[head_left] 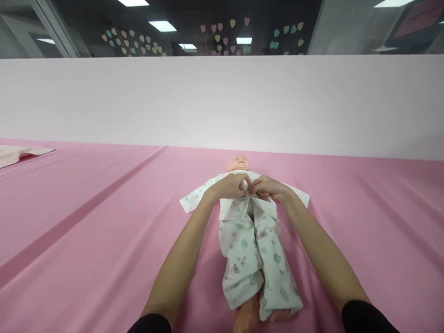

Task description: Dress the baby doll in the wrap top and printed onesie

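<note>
A baby doll (240, 162) lies on its back, head away from me, in white printed clothes. Its printed trousers (243, 249) reach down to the bare feet (247, 317). The top (199, 196) has its sleeves spread out to both sides. Over the doll's chest, my left hand (231, 186) is closed with its fingers pinching the cloth of the top. My right hand (267, 187) meets it at the middle and pinches the same cloth from the other side. What exactly lies between the fingertips is too small to make out.
A pink sheet (104, 222) with a few long creases covers the surface. Folded pale pink cloth (21, 153) lies at the far left. Behind the surface stands a low white wall (208, 101), topped by a window with heart-shaped stickers (225, 40).
</note>
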`<action>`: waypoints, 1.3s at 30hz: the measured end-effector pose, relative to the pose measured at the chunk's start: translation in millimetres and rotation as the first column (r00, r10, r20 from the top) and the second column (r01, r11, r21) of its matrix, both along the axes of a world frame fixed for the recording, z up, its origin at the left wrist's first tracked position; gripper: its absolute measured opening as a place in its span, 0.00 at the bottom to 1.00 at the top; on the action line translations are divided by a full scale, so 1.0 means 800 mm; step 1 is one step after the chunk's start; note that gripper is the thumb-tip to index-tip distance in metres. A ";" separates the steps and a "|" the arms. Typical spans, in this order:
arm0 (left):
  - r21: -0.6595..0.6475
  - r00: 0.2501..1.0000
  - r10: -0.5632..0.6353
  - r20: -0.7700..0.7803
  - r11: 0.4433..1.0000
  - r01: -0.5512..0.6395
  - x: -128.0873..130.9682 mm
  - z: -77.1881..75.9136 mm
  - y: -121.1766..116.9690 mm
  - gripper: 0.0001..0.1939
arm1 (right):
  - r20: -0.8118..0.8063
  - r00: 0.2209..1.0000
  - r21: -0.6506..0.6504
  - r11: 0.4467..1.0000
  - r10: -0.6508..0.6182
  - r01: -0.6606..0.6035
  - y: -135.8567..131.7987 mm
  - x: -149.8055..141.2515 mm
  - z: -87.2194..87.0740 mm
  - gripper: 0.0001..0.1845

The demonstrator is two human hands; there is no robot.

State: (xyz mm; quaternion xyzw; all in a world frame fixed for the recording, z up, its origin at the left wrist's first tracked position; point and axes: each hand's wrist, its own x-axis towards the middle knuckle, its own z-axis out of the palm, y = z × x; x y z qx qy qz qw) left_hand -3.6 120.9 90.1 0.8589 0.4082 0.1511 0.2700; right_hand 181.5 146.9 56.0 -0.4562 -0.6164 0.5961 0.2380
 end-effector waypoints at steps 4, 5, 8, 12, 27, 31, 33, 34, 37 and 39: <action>0.016 1.000 -0.011 -0.003 1.000 0.011 0.001 0.000 0.002 0.16 | -0.016 1.000 -0.005 1.000 0.013 -0.014 0.001 0.001 0.000 0.07; 0.012 1.000 -0.012 -0.003 1.000 0.012 0.001 0.001 0.002 0.15 | -0.020 1.000 -0.006 1.000 0.014 -0.014 0.002 0.002 0.000 0.07; -0.022 1.000 0.011 -0.022 1.000 -0.012 0.000 0.003 0.002 0.15 | -0.024 0.999 -0.017 0.999 0.033 -0.034 0.003 0.004 -0.001 0.07; -0.084 0.996 0.037 -0.087 0.995 -0.044 0.001 0.008 -0.003 0.15 | -0.040 0.996 -0.034 0.997 0.075 -0.076 0.004 0.008 0.002 0.08; 0.118 0.977 0.162 -0.141 0.982 -0.146 0.011 0.006 -0.007 0.17 | -0.125 0.988 -0.064 0.994 0.085 -0.094 0.006 0.009 0.001 0.09; 0.143 0.978 0.161 -0.136 0.980 -0.141 0.013 0.002 -0.005 0.14 | -0.124 0.990 -0.116 0.990 0.071 -0.086 0.008 0.008 -0.002 0.09; 0.143 0.980 0.150 -0.130 0.981 -0.131 0.013 -0.002 0.002 0.13 | -0.094 0.994 -0.111 0.991 0.060 -0.071 0.008 0.007 -0.003 0.11; 0.134 0.983 0.135 -0.126 0.984 -0.118 0.013 -0.005 0.007 0.12 | -0.077 0.995 -0.095 0.993 0.057 -0.065 0.008 0.006 -0.003 0.12; 0.080 0.994 0.052 -0.091 0.996 -0.045 0.010 -0.013 0.019 0.16 | -0.034 0.997 -0.035 0.997 0.066 -0.067 0.007 0.003 -0.005 0.14; 0.056 0.999 0.023 -0.042 0.998 -0.020 0.007 -0.020 0.022 0.17 | 0.005 0.997 0.011 0.997 0.080 -0.080 0.007 0.001 -0.005 0.13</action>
